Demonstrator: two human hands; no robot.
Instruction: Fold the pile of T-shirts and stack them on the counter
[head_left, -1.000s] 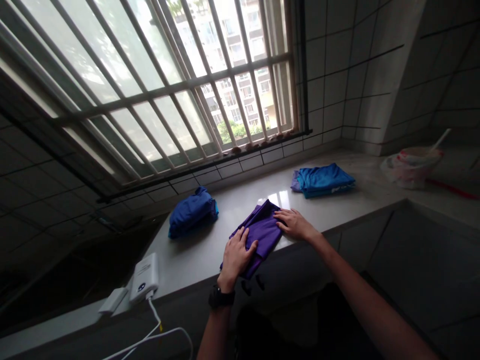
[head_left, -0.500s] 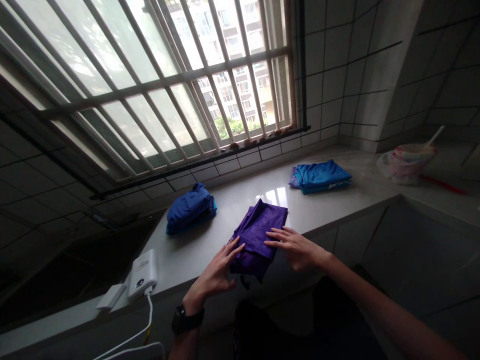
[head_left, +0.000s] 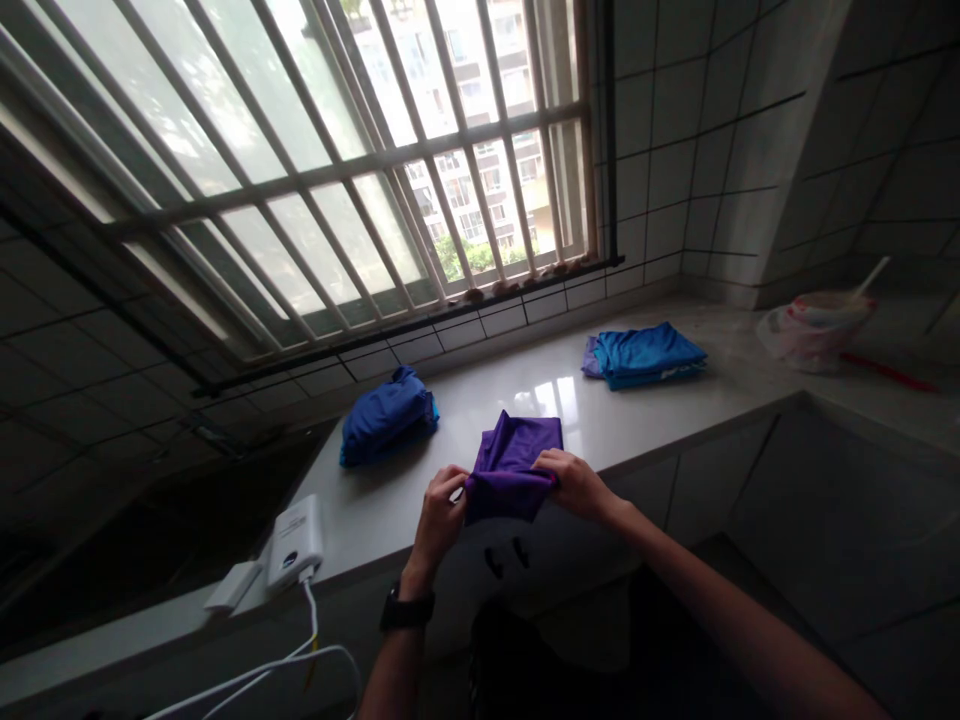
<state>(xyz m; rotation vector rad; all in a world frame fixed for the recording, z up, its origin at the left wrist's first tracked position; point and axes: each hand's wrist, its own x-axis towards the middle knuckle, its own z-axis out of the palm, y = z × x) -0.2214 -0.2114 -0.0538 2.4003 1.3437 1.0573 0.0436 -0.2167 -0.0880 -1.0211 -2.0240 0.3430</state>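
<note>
Purple cloth (head_left: 521, 445): lies partly folded on the pale counter (head_left: 352, 520), its far part flat on the top, its near part raised in a fold at the front edge. The material appears thin and smooth with a slight sheen; in my judgement it is light, limp and not fragile, likely to slide on the glossy surface and to slip out of line if held at one point only. The sound place to take hold is at two opposite corners of the near fold, layers gathered together.

Grip: the left hand (head_left: 439, 515) has thumb and fingers closed, pinching the left end of the fold; the right hand (head_left: 579, 487) pinches the right end likewise. The fold spans between the two hands, with a loose flap hanging below and the bulk of the cloth beyond them, toward the window (head_left: 420, 215).

Surroundings: a dark blue bundle (head_left: 386, 418) sits to the left, apart from the cloth; a folded bright blue garment (head_left: 651, 357) lies farther off to the right. A white power bank (head_left: 296, 545) with a cable (head_left: 313, 610) plugged in rests near the counter's left end.
</note>
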